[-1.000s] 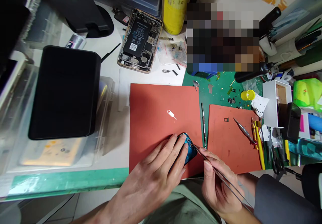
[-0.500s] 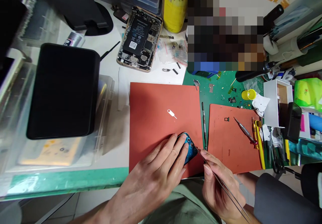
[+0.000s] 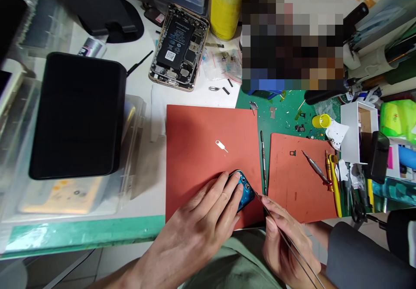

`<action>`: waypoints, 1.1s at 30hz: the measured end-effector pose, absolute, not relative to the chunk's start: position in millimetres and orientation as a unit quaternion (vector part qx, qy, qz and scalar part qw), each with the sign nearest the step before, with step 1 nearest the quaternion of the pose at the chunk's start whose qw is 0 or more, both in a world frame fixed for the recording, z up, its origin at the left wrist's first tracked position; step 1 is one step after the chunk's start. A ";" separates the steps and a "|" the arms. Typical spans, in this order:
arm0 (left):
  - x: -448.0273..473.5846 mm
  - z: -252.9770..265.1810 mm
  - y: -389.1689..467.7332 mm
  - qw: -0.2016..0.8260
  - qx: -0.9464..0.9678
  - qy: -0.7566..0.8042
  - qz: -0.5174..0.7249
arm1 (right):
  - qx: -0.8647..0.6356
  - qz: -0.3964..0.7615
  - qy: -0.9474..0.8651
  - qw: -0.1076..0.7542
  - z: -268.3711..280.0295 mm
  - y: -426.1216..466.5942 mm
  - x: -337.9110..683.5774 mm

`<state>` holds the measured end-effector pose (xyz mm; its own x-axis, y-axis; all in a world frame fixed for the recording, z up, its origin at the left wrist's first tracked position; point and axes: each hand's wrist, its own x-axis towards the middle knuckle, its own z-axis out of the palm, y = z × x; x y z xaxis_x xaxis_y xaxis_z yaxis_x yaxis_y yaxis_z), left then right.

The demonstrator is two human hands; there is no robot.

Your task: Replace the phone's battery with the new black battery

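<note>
A blue phone lies back up on a red-orange mat, its camera end pointing away from me. My left hand covers most of the phone, fingers laid across it and holding it against the mat. In my right hand is a pair of long thin metal tweezers, pinched between thumb and fingers. Their tips are close to the phone's right edge, below the camera lenses; whether they touch it I cannot tell. A SIM eject pin rests on the mat beyond my left hand.
An opened phone with its battery showing lies at the back. A metal pry tool sits between the mats. The right mat holds a small SIM tray and screwdrivers. A black tablet-like device stands left.
The tweezer tips have shifted slightly right, away from the phone's camera lenses, and my right hand has moved slightly with them. My left hand and the phone stay in place.
</note>
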<state>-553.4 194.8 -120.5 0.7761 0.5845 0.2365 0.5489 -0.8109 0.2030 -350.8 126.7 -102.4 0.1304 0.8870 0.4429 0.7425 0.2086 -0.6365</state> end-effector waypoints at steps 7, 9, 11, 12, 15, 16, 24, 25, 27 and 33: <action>-552.7 -121.7 196.5 0.063 0.941 0.302 0.140 | -0.616 0.082 -0.655 0.430 -104.1 125.4 -349.8; -554.0 -122.1 196.4 0.063 0.943 0.297 0.135 | -0.608 0.095 -0.668 0.418 -105.3 123.5 -347.9; -554.9 -121.6 196.6 0.069 0.945 0.292 0.131 | -0.607 0.114 -0.671 0.409 -105.3 121.9 -346.4; -555.0 -121.1 196.8 0.073 0.944 0.292 0.132 | -0.610 0.120 -0.668 0.409 -105.0 121.6 -346.1; -554.4 -119.2 197.7 0.085 0.942 0.296 0.133 | -0.604 0.124 -0.665 0.420 -104.1 123.2 -347.5; -554.2 -118.7 198.0 0.088 0.941 0.298 0.132 | -0.599 0.121 -0.667 0.427 -104.1 124.3 -348.1; -554.2 -119.9 197.7 0.091 0.938 0.300 0.149 | -0.579 0.105 -0.690 0.421 -104.4 131.1 -346.6; -554.0 -120.4 197.6 0.092 0.937 0.300 0.152 | -0.575 0.100 -0.694 0.421 -104.1 132.0 -346.3; -553.7 -121.1 197.3 0.094 0.936 0.301 0.155 | -0.568 0.093 -0.703 0.418 -103.3 133.5 -346.0; -553.4 -120.4 197.8 0.087 0.939 0.302 0.139 | -0.583 0.096 -0.696 0.409 -101.6 128.9 -346.6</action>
